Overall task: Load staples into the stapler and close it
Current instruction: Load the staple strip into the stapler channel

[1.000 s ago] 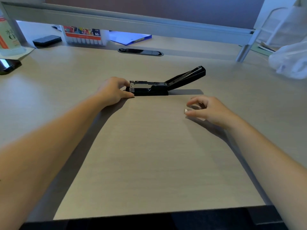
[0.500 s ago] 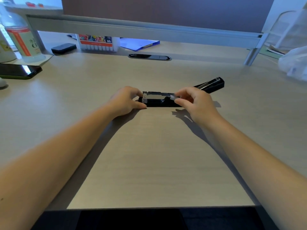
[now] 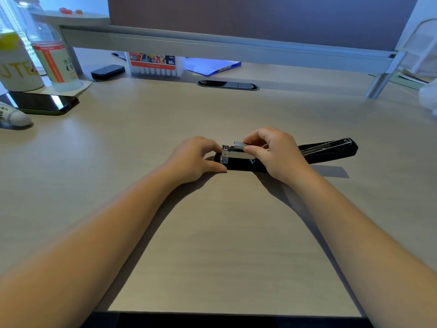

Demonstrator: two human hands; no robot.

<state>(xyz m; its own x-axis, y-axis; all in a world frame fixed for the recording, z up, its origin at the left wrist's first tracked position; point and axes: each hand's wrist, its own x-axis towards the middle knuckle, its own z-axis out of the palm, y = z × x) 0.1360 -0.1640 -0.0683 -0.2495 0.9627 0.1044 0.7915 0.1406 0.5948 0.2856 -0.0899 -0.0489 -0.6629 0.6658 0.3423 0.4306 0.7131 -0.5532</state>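
Note:
A black stapler (image 3: 238, 165) lies open on the desk, its lid (image 3: 328, 149) swung back flat to the right. My left hand (image 3: 194, 157) grips the stapler's front end, thumb against the base. My right hand (image 3: 276, 152) pinches a short silver strip of staples (image 3: 240, 144) between thumb and fingers, holding it just over the metal magazine channel (image 3: 233, 155). Whether the strip touches the channel I cannot tell. The middle of the stapler is hidden behind my right hand.
At the left stand a phone (image 3: 40, 104), two bottles (image 3: 54, 60) and a white tube (image 3: 14, 117). A marker box (image 3: 155, 65), a black case (image 3: 107, 71) and a blue folder (image 3: 212, 67) sit at the back. A cable grommet (image 3: 228, 85) lies behind the stapler.
My right hand picked the staple strip off the desk and carried it left to the stapler's magazine. The lid has dropped flatter. My left hand stayed on the front end.

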